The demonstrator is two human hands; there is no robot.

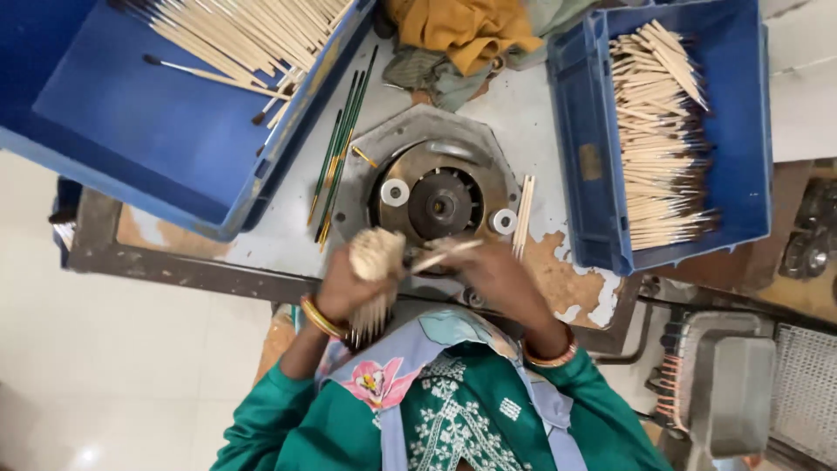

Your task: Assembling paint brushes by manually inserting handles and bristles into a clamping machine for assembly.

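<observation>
My left hand [344, 288] grips a thick bundle of pale wooden brush handles [375, 262], ends up, with dark tips hanging below my fist. My right hand [497, 275] holds a single wooden handle [449, 253] that points left toward the bundle. Both hands hover at the near edge of a round metal machine [436, 201] with a dark central hub and two white rollers.
A blue crate [148, 131] at far left and a blue crate [750, 105] at right both hold several wooden brush handles. Green-handled brushes [340, 148] lie left of the machine, loose sticks [523, 214] to its right. Crumpled cloths [462, 35] sit behind.
</observation>
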